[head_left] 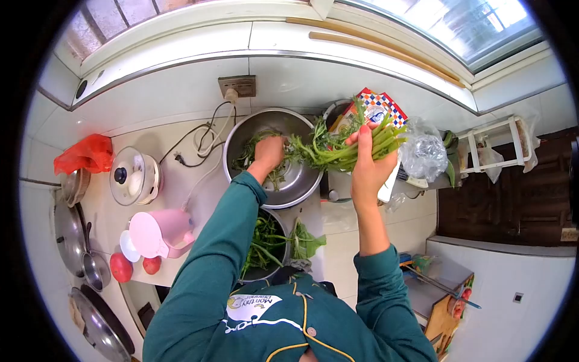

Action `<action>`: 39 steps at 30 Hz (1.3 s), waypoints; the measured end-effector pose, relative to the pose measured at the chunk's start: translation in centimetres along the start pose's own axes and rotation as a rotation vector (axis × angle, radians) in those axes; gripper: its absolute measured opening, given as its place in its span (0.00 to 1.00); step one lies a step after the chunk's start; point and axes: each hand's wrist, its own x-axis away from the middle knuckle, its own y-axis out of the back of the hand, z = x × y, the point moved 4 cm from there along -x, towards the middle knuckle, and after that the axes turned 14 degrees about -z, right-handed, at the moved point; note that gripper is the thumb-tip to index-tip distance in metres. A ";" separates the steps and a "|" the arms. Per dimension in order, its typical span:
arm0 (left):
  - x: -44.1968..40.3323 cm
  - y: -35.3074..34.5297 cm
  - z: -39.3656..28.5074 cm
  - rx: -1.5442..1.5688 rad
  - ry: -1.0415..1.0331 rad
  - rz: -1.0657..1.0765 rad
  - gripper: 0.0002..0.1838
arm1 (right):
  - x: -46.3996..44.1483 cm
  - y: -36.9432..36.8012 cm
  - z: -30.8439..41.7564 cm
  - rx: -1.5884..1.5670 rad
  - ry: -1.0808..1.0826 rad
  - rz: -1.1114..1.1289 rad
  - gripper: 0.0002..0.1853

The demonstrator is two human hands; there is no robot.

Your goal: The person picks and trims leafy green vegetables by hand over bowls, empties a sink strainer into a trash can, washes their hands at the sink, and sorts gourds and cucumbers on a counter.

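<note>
My right hand (pixel 369 161) is closed round a bunch of long-stemmed leafy greens (pixel 338 155); the thick stems point right and the leaves hang left over the basin's rim. My left hand (pixel 269 151) is inside a large steel basin (pixel 304 181), closed among loose leafy greens (pixel 276 176), its fingertips partly hidden. Leaves lie around that hand on the basin's floor. Just below, a second metal basin (pixel 283 232) holds more green stems, partly covered by my left sleeve. A broad leaf (pixel 307 240) hangs beside it.
Left on the counter stand a pink kettle (pixel 163 232), a glass-lidded pot (pixel 134 176) and red round produce (pixel 121 267). A cable runs from the wall socket (pixel 238 86). To the right are a checkered packet (pixel 380 107), plastic bags (pixel 425 148) and a white rack (pixel 497 148).
</note>
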 end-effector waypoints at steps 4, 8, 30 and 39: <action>-0.3 -1.3 -0.4 -0.081 -0.216 0.083 0.13 | 0.1 0.4 -0.1 0.005 -0.012 0.012 0.07; -0.4 -1.3 -0.4 -0.204 -0.275 0.131 0.09 | 0.0 0.3 0.1 0.013 0.002 0.040 0.06; 1.8 16.6 -4.0 1.348 0.233 0.051 0.04 | 2.3 -5.6 -3.0 0.076 -0.237 0.652 0.13; 2.0 16.3 1.8 0.788 0.340 -0.268 0.08 | -0.9 -4.7 -6.7 0.276 0.024 0.375 0.13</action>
